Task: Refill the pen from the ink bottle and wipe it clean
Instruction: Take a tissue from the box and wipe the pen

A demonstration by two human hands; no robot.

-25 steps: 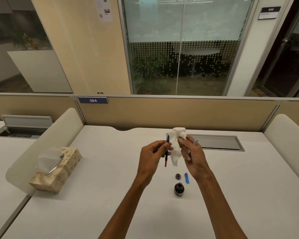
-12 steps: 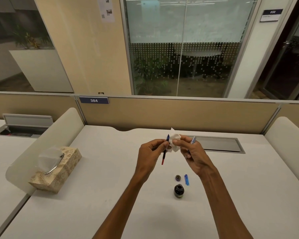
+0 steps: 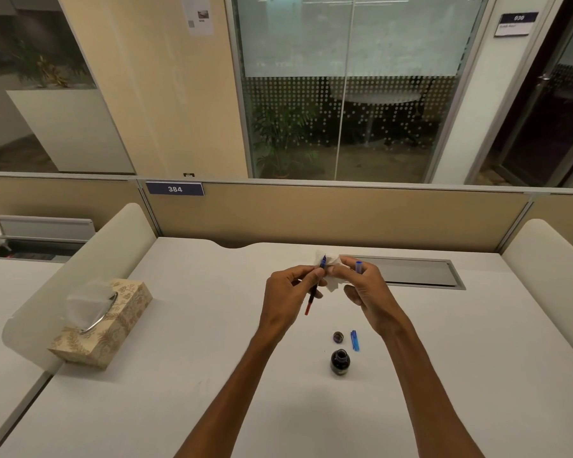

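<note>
My left hand (image 3: 286, 295) pinches a thin pen part (image 3: 315, 287), blue-tipped at the top and red at the bottom, held nearly upright above the desk. My right hand (image 3: 366, 289) presses a crumpled white tissue (image 3: 332, 271) against the pen's upper tip and also holds a blue pen barrel (image 3: 359, 266) between its fingers. Below the hands on the white desk (image 3: 179, 375) stand the open dark ink bottle (image 3: 340, 361), its round cap (image 3: 338, 336) and a small blue pen cap (image 3: 354, 340).
A patterned tissue box (image 3: 105, 320) sits at the desk's left edge beside a curved divider (image 3: 90, 256). A grey cable hatch (image 3: 411, 272) lies in the desk behind my right hand. A beige partition (image 3: 311, 216) closes the far side.
The tissue hung loose from my right hand a second ago. It is now bunched tight against the pen tip, and both hands have drawn closer together.
</note>
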